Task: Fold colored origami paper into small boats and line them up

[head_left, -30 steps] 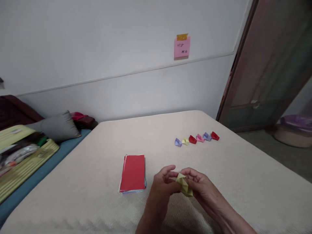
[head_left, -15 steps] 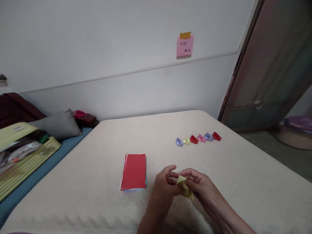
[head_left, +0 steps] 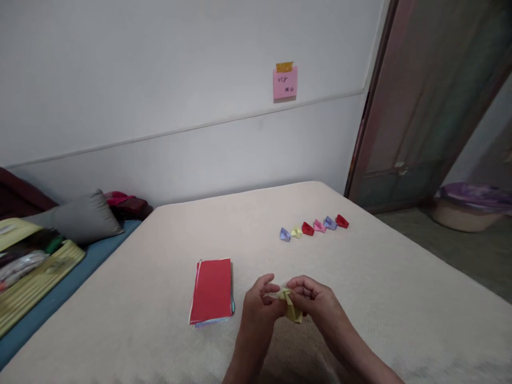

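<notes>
A small piece of folded yellow paper point(head_left: 293, 311) is held between my two hands, low over the pale table cover. My left hand point(head_left: 259, 306) pinches its left side with the thumb, while the other fingers curl loosely above. On the right side, my right hand point(head_left: 316, 300) grips the paper between thumb and fingers. Part of the paper is hidden behind the thumbs. Left of my hands lies a stack of coloured paper point(head_left: 212, 290) with a red sheet on top. Farther back, a slanting row of several small folded paper boats point(head_left: 308, 229) stands in purple, yellow, red and pink.
The cream-covered table point(head_left: 140, 298) reaches to a white wall bearing a taped pink note point(head_left: 285, 84). At left are a grey cushion point(head_left: 86, 216) and an open yellow case point(head_left: 52, 266) on a blue seat. A purple-topped tub point(head_left: 468, 208) stands on the floor at right.
The view has turned slightly right, so everything sits farther left. Between my fingers the yellow paper has been turned and looks more squashed together; both hands still hold it.
</notes>
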### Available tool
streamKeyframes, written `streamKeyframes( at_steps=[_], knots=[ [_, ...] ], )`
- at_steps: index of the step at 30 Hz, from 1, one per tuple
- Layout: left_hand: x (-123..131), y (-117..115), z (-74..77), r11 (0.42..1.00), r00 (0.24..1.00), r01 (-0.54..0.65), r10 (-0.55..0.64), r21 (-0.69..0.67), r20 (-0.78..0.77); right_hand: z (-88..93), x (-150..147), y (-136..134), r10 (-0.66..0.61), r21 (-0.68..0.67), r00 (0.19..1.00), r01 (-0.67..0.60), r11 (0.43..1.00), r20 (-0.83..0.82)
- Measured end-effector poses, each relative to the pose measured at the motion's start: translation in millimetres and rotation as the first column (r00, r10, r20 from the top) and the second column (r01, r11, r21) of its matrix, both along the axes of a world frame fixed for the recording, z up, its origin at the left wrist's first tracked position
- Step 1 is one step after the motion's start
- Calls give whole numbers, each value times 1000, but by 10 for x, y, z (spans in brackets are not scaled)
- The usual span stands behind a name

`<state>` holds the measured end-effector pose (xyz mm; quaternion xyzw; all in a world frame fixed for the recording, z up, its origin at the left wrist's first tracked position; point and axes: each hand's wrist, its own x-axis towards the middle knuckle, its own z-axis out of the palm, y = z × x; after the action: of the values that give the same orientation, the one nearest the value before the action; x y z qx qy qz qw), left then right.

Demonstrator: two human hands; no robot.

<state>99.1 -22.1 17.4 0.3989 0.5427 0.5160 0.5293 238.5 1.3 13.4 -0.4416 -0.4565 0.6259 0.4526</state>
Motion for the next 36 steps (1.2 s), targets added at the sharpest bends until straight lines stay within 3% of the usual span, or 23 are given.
streamKeyframes(
  at_steps=[3,6,8,10,13,15,20,25,30,36],
  knots=[
    [11,15,-22,999,999,-38,38,27,-13,7,13,-4,-10,59,999,7,998,52],
    [-29,56,-43,989,990,-141,139,42,34,31,54,-39,-199,276,952,131,952,234],
    [-79,97,-71,976,974,-217,214,34,70,38,64,-90,-323,491,878,120,863,353],
    [-123,136,-106,966,964,-257,254,25,83,21,41,-151,-350,647,832,-15,762,431],
    [-142,164,-145,966,964,-258,255,32,77,-40,-38,-216,-435,774,714,-236,588,548],
    [-127,163,-150,963,963,-267,264,40,62,-82,-87,-221,-501,778,615,-337,530,609],
    [-111,172,-160,980,980,-199,199,8,29,-176,-79,-120,-597,751,455,-410,518,661],
    [-182,237,-312,978,971,-206,207,25,-119,-276,22,22,-612,702,343,-363,613,712],
    [-247,284,-450,982,953,-185,188,32,-236,-304,110,127,-554,648,347,-287,705,756],
    [-339,283,-467,997,897,-68,75,31,-435,-238,276,243,-495,594,412,-152,790,765]
  ],
)
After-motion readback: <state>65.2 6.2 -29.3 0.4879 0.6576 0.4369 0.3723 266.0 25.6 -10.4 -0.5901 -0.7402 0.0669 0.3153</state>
